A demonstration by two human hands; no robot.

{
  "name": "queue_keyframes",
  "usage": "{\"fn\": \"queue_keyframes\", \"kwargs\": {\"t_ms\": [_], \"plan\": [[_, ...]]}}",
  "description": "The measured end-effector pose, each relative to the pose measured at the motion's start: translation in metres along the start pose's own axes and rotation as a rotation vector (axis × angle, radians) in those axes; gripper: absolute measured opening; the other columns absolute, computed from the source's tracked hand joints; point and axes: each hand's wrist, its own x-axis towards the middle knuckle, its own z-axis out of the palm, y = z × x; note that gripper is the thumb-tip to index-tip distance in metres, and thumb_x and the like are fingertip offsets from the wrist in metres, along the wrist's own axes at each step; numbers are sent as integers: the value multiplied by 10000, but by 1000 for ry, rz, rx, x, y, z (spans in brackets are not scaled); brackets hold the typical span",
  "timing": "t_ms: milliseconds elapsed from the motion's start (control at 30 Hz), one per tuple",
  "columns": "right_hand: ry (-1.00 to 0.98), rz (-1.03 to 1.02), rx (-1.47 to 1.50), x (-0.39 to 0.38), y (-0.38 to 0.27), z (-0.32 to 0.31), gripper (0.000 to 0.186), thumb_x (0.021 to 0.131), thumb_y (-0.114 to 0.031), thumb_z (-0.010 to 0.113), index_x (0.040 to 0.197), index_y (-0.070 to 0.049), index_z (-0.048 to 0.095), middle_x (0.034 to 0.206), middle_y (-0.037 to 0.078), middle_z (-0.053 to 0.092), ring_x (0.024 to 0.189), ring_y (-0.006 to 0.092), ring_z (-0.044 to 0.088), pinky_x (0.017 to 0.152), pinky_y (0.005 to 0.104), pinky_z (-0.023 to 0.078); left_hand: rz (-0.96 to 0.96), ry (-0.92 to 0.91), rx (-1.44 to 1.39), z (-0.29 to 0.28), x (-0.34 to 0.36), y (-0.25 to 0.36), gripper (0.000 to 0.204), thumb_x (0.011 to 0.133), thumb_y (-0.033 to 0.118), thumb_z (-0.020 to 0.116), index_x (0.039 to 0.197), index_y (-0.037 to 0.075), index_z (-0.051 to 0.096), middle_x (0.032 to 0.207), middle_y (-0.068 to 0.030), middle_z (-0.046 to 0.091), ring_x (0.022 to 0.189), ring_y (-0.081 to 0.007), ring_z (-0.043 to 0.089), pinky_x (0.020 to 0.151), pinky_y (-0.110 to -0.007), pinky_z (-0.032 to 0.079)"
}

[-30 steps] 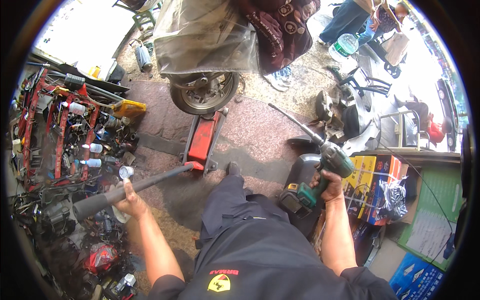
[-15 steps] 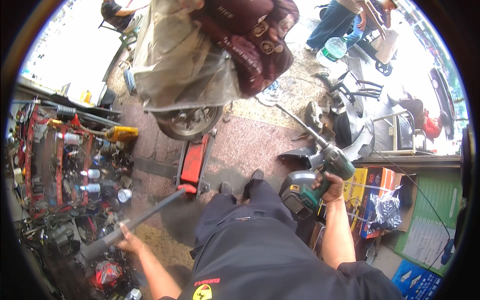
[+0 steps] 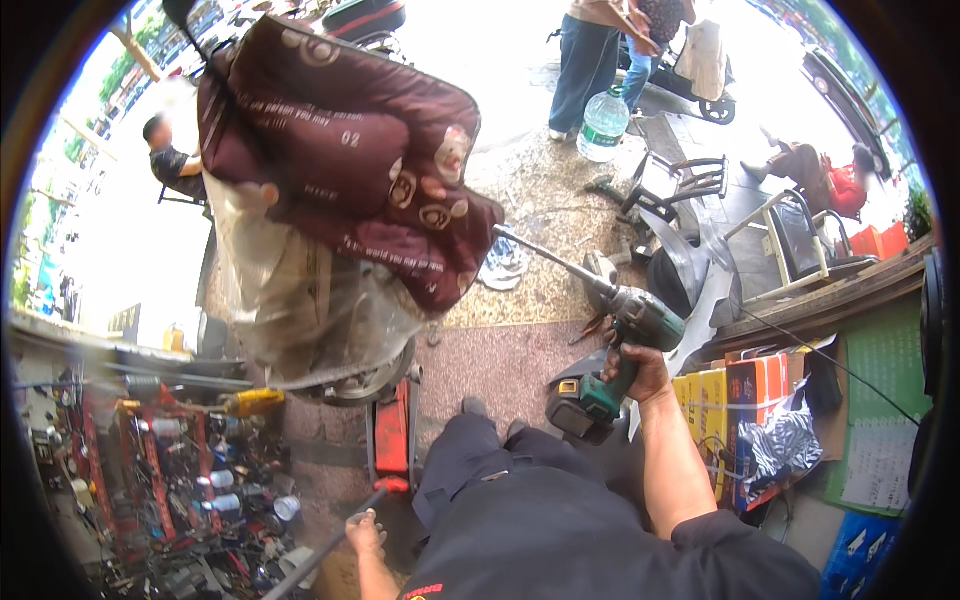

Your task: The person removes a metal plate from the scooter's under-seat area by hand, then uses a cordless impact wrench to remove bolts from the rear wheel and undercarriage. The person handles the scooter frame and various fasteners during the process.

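Note:
In my right hand (image 3: 645,374) is a green and black cordless impact wrench (image 3: 645,322), my fingers wrapped round its grip. A long thin metal extension (image 3: 545,252) points forward and left from its nose, the tip near a maroon quilted scooter cover. At lower left, my left hand (image 3: 367,535) is closed round the dark pole handle (image 3: 322,555) of a red floor jack (image 3: 393,430). The jack's far end reaches beside the scooter's wheel (image 3: 372,380). Above the wheel hang the maroon cover (image 3: 350,150) and a cloudy plastic sheet (image 3: 290,300), hiding most of the scooter.
Tools and parts crowd a red rack (image 3: 150,470) on the left. Boxes (image 3: 755,400) stand to my right. Further off are a dark stool (image 3: 680,185), a large water bottle (image 3: 604,125), a metal-framed chair (image 3: 790,245) and several people. A cable (image 3: 840,358) hangs at right.
My view has shifted, and the scooter and its cover now appear further left. My left hand and the jack handle sit lower and closer to my body. The right hand keeps the wrench.

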Motion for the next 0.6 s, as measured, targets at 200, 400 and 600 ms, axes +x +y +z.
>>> {"fn": "queue_keyframes", "kwargs": {"t_ms": [200,400,600], "plan": [[-40,-61,83,58,-38,3,386,755,-138,695,1107,-9,602,700,99,585,602,246,582,638,410,494,53,-252,36,86,38,90,140,905,189,637,977,79,589,773,-16,596,607,-137,582,476,-308,504],[-29,-198,-23,103,-96,5,428,769,-212,706,1137,-33,581,694,78,550,626,232,572,665,409,491,212,-425,348,191,62,199,153,885,190,663,877,42,629,707,-37,600,551,-142,567,485,-293,473],[-32,-224,54,145,-140,4,415,780,-203,694,1137,-23,582,711,80,546,636,239,573,666,419,496,407,-565,595,273,44,308,263,842,224,708,982,8,655,797,-91,665,728,-175,628,671,-318,505]]}}
